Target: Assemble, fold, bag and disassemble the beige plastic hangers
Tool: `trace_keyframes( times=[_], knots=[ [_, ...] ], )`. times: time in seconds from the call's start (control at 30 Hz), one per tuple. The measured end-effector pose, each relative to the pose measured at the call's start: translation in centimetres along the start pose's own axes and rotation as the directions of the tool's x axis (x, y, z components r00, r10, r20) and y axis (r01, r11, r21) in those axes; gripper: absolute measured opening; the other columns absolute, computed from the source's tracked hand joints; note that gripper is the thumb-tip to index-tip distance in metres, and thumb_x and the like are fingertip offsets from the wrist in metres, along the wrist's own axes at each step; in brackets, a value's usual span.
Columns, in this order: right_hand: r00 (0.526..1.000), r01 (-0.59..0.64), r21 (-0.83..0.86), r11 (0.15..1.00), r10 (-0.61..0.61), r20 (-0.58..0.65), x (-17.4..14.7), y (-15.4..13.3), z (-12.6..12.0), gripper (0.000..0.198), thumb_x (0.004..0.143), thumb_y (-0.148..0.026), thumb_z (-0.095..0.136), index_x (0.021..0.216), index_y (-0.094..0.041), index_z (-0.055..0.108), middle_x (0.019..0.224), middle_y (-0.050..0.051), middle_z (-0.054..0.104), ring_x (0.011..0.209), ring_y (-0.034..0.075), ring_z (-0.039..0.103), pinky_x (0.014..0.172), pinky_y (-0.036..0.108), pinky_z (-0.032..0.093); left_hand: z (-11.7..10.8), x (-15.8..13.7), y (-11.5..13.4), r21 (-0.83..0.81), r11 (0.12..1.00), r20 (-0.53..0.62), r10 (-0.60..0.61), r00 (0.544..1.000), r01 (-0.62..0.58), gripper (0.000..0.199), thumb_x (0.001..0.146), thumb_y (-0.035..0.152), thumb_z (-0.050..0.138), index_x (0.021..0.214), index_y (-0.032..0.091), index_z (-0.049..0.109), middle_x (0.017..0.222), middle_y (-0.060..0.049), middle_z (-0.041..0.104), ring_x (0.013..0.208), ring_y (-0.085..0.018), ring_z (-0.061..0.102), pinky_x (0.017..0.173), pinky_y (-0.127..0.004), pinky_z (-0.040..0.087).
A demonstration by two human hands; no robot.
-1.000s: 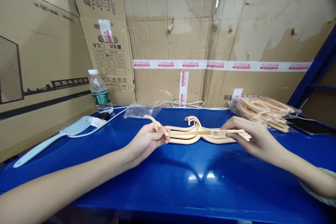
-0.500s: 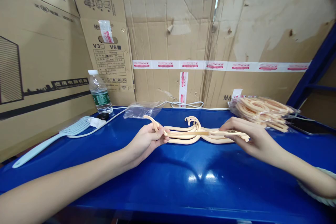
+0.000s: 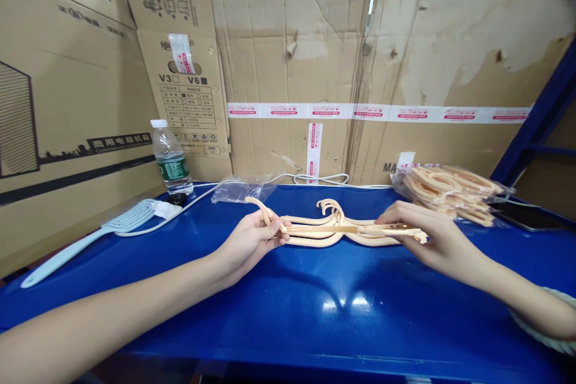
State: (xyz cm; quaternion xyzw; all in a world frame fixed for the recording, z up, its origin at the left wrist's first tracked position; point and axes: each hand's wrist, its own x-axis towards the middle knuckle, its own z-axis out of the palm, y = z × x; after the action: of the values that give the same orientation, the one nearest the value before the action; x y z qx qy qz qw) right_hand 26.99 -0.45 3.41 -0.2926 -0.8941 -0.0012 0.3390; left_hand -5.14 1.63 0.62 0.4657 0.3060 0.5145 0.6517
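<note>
My left hand pinches a peach-coloured clothes hanger close to its curved hook, which sticks up and left above the thumb. The hanger is seen nearly edge-on and runs level to the right. At that other side my right hand is closed around it, fingers over the top; part of the grip is hidden. Directly behind and below lie several matching hangers stacked on the blue table, their hooks bunched together in the middle.
A plastic-wrapped bundle of hangers sits at the back right beside a dark flat device. On the left are a water bottle, a pale blue brush, a white cable and a clear bag. Cardboard walls the back.
Both hands stay almost in place. The held hanger has turned very slightly at its right side, and the right fingers have shifted a little.
</note>
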Motion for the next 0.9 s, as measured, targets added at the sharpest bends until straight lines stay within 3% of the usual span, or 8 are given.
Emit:
trace_keyframes(
  times=[0.47,0.7,0.9],
  knots=[
    [1.000,0.008,-0.026,1.000,-0.009,-0.009,0.32,-0.27,-0.10,0.017,0.097,-0.019,0.043,0.100,-0.022,0.060,0.091,0.006,0.064,0.083,0.019,0.061,0.068,0.028,0.050,0.42,-0.10,0.19,0.012,1.000,-0.035,0.001,0.999,-0.001,0.033,0.055,0.027,0.090,0.067,0.010,0.064,0.074,-0.006,0.068,0.061,-0.012,0.058,0.063,-0.025,0.046],
    [1.000,-0.009,0.003,1.000,0.009,-0.011,0.06,-0.07,0.22,0.017,0.097,-0.022,0.044,0.101,-0.022,0.060,0.093,0.006,0.064,0.085,0.020,0.061,0.070,0.030,0.049,0.12,-0.10,-0.06,0.037,0.999,-0.038,0.022,0.999,-0.020,0.030,0.060,0.025,0.087,0.069,0.011,0.062,0.074,-0.004,0.067,0.063,-0.012,0.058,0.065,-0.026,0.046],
    [0.998,-0.062,0.053,0.997,0.061,0.022,-0.10,-0.20,0.81,0.019,0.099,-0.027,0.043,0.099,-0.021,0.060,0.094,0.010,0.064,0.085,0.023,0.061,0.071,0.034,0.048,-0.08,-0.12,-0.46,0.069,0.990,-0.048,0.125,0.991,-0.122,0.027,0.068,0.025,0.081,0.069,0.012,0.057,0.066,-0.002,0.061,0.060,-0.012,0.055,0.057,-0.025,0.041]
  ],
)
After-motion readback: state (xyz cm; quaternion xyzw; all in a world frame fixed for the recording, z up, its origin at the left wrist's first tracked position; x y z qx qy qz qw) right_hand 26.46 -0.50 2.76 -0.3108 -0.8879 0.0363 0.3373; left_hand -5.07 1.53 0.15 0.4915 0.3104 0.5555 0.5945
